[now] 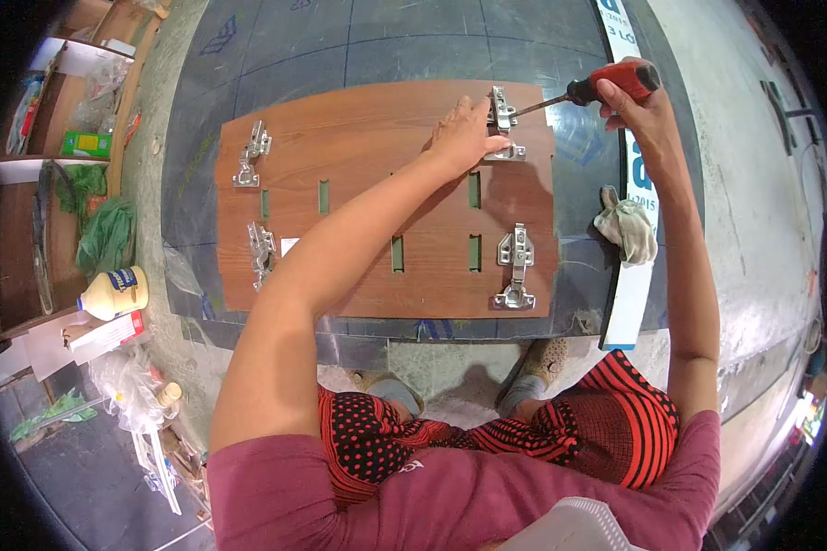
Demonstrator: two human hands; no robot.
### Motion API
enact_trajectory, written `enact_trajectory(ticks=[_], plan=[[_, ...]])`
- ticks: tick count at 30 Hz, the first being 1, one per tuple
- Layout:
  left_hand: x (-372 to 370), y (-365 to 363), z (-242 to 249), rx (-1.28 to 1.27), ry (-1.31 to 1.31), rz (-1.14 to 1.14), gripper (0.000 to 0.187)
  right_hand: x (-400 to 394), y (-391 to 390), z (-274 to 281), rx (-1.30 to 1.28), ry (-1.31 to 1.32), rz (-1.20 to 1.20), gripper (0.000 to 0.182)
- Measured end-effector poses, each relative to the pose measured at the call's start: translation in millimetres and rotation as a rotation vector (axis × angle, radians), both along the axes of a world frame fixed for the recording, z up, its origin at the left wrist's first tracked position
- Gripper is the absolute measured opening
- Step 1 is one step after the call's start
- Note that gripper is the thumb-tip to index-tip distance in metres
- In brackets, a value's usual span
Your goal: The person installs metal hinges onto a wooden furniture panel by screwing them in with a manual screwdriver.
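Two hands and a screwdriver at a metal hinge on a brown panel.

The hinge [503, 108] lies near the far right corner of a wood-grain panel [368, 174], directly beside the left hand. The left hand [464, 138] rests palm down, fingers partly spread and thumb out, against the hinge; whether it grips it cannot be told. The right hand [629, 101] is closed around the red and black handle of a screwdriver [616, 83]. Its shaft crosses the panel's right edge, pointing left to the hinge; the exact tip contact is too small to tell.

Nearer the body than the left hand is a second hinge [516, 266]; two more, [251, 156] and [261, 253], sit near the panel's left edge. Slots cut through the panel lie between the pairs.

The panel rests on a dark worktop [358, 41], whose bare surface extends beyond the far edge and shows between the panel and a long white strip [628, 303]. The panel's near edge runs close to the worktop's edge. Below the right hand, a crumpled glove [627, 230] lies over the strip, narrowing that side.
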State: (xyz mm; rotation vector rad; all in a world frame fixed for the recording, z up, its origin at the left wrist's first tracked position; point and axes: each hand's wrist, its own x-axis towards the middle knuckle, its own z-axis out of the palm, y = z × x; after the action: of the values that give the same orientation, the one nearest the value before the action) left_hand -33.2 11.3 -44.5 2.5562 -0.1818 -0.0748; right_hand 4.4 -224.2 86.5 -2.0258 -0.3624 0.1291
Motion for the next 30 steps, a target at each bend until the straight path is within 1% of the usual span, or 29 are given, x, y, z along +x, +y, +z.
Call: enact_trajectory(ticks=[1,3,5,7,9,10,12,16,20,22,24,27,28,30], plan=[[0,0,0,-0.004,-0.001,-0.002,0.076,-3,2,0,0.0,0.0,-0.001,0.058],[0,0,0,-0.014,0.007,-0.006,0.076,-11,9,0,0.181,-0.039,-0.015,0.049],[-1,0,1,-0.022,0.013,-0.009,0.076,-13,8,1,0.179,-0.041,-0.016,0.046],[-2,-2,2,0.003,-0.022,0.022,0.071,-14,6,1,0.178,-0.044,-0.018,0.043],[-2,0,4,-0.011,0.008,0.009,0.074,-13,3,1,0.192,-0.086,-0.051,0.041],[-2,1,5,-0.023,0.037,-0.006,0.076,-14,4,1,0.193,-0.087,-0.051,0.041],[-1,1,5,-0.012,0.028,-0.005,0.077,-15,5,1,0.228,-0.087,-0.038,0.041],[-1,0,2,-0.015,-0.015,0.005,0.077,-14,9,-8,0.219,-0.056,-0.002,0.043],[-2,-1,4,-0.011,0.02,0.012,0.076,-15,12,-9,0.245,-0.007,0.012,0.045],[-3,-1,3,-0.019,-0.055,0.012,0.07,-14,12,-7,0.234,0.016,0.019,0.047],[-2,-1,3,-0.011,-0.045,0.012,0.07,-14,9,-5,0.264,0.06,0.098,0.045],[-1,-1,2,0.006,-0.057,0.009,0.068,-16,8,-10,0.252,0.047,0.162,0.047],[-1,-1,1,0.013,-0.077,0.008,0.068,-16,6,-11,0.252,0.048,0.16,0.047],[-1,-2,0,0.005,-0.071,0.01,0.068,-14,3,-8,0.292,-0.037,0.088,0.042]])
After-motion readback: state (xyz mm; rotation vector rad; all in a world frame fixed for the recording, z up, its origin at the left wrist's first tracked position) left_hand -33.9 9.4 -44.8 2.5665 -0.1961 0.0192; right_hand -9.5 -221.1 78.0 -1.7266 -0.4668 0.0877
